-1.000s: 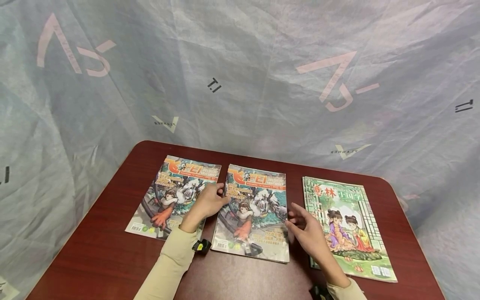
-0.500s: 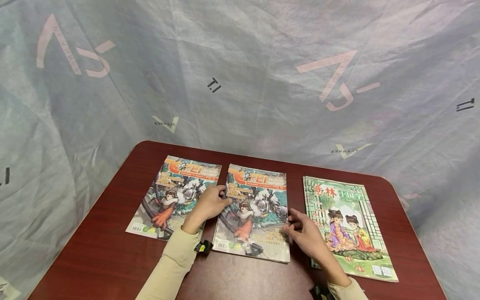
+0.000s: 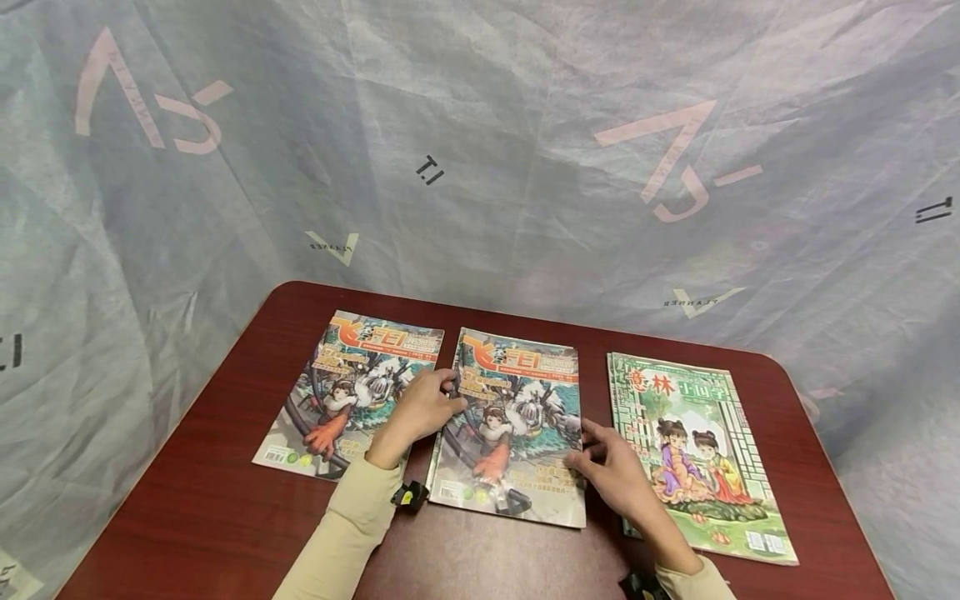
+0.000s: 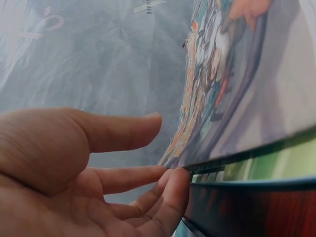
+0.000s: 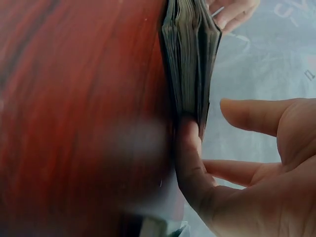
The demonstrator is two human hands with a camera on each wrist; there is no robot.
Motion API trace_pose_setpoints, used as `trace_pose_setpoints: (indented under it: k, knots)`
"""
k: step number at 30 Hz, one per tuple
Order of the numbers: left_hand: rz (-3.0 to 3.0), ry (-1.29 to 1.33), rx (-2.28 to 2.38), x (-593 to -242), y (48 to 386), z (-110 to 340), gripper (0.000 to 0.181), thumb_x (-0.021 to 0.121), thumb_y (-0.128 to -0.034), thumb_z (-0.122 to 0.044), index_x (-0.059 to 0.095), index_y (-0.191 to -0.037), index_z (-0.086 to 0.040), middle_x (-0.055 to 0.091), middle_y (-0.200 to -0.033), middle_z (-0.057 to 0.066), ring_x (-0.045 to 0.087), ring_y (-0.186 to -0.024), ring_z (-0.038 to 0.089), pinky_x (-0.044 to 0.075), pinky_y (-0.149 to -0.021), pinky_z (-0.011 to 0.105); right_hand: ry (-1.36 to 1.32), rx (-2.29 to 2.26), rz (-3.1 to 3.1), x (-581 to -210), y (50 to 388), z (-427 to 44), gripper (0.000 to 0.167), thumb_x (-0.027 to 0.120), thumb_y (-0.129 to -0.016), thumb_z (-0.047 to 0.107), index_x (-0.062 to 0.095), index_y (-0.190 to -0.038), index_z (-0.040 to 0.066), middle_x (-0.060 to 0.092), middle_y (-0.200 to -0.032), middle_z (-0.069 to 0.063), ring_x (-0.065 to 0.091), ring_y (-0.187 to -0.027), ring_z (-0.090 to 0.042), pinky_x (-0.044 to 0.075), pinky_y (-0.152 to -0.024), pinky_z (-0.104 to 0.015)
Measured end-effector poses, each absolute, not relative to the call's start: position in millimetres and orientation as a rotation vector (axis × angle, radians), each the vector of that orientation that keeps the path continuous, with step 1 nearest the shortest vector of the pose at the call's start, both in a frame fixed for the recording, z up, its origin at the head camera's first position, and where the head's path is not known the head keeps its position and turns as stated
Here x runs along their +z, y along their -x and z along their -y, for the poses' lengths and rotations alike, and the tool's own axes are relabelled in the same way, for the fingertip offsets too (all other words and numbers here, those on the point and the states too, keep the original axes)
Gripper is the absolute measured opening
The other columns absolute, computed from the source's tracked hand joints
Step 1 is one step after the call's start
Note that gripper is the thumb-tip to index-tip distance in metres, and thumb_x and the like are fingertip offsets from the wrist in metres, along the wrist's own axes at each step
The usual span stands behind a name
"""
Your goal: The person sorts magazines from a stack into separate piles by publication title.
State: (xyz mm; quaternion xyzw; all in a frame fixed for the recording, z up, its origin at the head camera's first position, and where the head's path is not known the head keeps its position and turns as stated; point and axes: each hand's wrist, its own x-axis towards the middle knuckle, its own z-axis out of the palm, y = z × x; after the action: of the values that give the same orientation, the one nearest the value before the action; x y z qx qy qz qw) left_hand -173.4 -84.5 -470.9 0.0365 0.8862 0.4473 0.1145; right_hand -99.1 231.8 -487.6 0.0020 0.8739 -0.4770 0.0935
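Observation:
In the head view a comic-style magazine (image 3: 525,417) lies on top of a stack in the middle of the table, between both hands. My left hand (image 3: 422,410) touches its left edge with the fingertips; in the left wrist view the thumb (image 4: 131,132) stands off the cover, and a green cover (image 4: 276,165) shows beneath the top magazine. My right hand (image 3: 615,471) is at the stack's right edge. Seen from the right wrist, one finger (image 5: 190,153) presses against the page edges (image 5: 185,69), while the thumb (image 5: 252,114) stays apart from them.
A magazine with the same cover (image 3: 352,387) lies to the left, partly under my left forearm. To the right is a stack topped by a green magazine (image 3: 712,467). The dark red table (image 3: 187,500) has rounded far corners, with a grey printed cloth (image 3: 480,167) hanging behind.
The top magazine of the middle stack has shifted slightly right, baring a strip beneath at its left edge. My left hand has followed it slightly right; the right fingers have come against the stack's edge.

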Motion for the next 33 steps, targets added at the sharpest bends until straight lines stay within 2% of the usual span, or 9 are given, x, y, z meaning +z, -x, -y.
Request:
trace_pose_setpoints:
  k: [5, 9, 14, 16, 21, 26, 33]
  knots:
    - [-2.554, -0.12, 1.341, -469.4, 173.3, 85.8, 0.06, 0.08, -0.1013, -0.009, 0.059, -0.156, 0.003, 0.071, -0.126, 0.02, 0.073, -0.101, 0.031, 0.061, -0.088, 0.05, -0.057, -1.481, -2.569, -487.8, 98.1, -231.2, 0.064, 0.076, -0.104, 0.002, 0.047, -0.159, -0.015, 0.06, -0.129, -0.026, 0.066, -0.088, -0.019, 0.058, -0.066, -0.03]
    - [-2.51, -0.138, 1.342, -468.5, 174.0, 87.1, 0.066, 0.08, -0.0995, -0.003, 0.055, -0.161, 0.001, 0.073, -0.115, 0.015, 0.07, -0.092, 0.026, 0.059, -0.085, 0.046, -0.095, -1.532, -2.57, -487.4, 97.8, -231.1, 0.059, 0.074, -0.104, 0.0, 0.051, -0.158, -0.011, 0.064, -0.126, -0.023, 0.067, -0.093, -0.02, 0.058, -0.067, -0.029]
    - [-2.445, -0.162, 1.364, -466.9, 173.0, 89.4, 0.079, 0.077, -0.0915, 0.012, 0.049, -0.165, 0.001, 0.067, -0.099, 0.012, 0.068, -0.083, 0.02, 0.057, -0.08, 0.038, -0.132, -1.618, -2.513, -487.6, 98.3, -231.8, 0.053, 0.067, -0.108, -0.001, 0.051, -0.159, -0.006, 0.065, -0.124, -0.023, 0.069, -0.099, -0.021, 0.061, -0.073, -0.029]
    - [-2.416, -0.16, 1.381, -466.8, 172.5, 90.2, 0.083, 0.073, -0.0895, 0.018, 0.047, -0.166, 0.0, 0.066, -0.098, 0.011, 0.07, -0.083, 0.019, 0.057, -0.075, 0.034, -0.139, -1.639, -2.499, -487.5, 98.3, -231.7, 0.053, 0.064, -0.109, -0.002, 0.05, -0.16, -0.005, 0.067, -0.123, -0.024, 0.069, -0.097, -0.02, 0.062, -0.073, -0.03]
    - [-2.376, -0.154, 1.407, -466.7, 171.2, 90.5, 0.087, 0.068, -0.0891, 0.024, 0.043, -0.169, 0.0, 0.062, -0.097, 0.012, 0.064, -0.079, 0.019, 0.05, -0.065, 0.029, -0.138, -1.707, -2.455, -487.1, 98.2, -231.4, 0.057, 0.063, -0.108, -0.006, 0.047, -0.162, -0.005, 0.07, -0.12, -0.027, 0.069, -0.085, -0.017, 0.064, -0.067, -0.033]
    - [-2.416, -0.173, 1.379, -467.4, 171.5, 90.4, 0.087, 0.07, -0.0882, 0.023, 0.045, -0.168, 0.0, 0.064, -0.096, 0.012, 0.065, -0.078, 0.018, 0.051, -0.066, 0.029, -0.167, -1.774, -2.373, -486.7, 98.8, -232.1, 0.059, 0.063, -0.109, -0.006, 0.045, -0.165, 0.0, 0.071, -0.12, -0.026, 0.07, -0.078, -0.019, 0.066, -0.067, -0.035]
    - [-2.45, -0.197, 1.339, -466.3, 171.8, 90.5, 0.086, 0.07, -0.0891, 0.022, 0.045, -0.168, -0.001, 0.065, -0.098, 0.012, 0.066, -0.079, 0.018, 0.052, -0.068, 0.03, -0.152, -1.738, -2.41, -488.4, 98.6, -234.3, 0.059, 0.064, -0.109, -0.005, 0.047, -0.165, 0.002, 0.071, -0.127, -0.028, 0.071, -0.085, -0.019, 0.067, -0.067, -0.037]
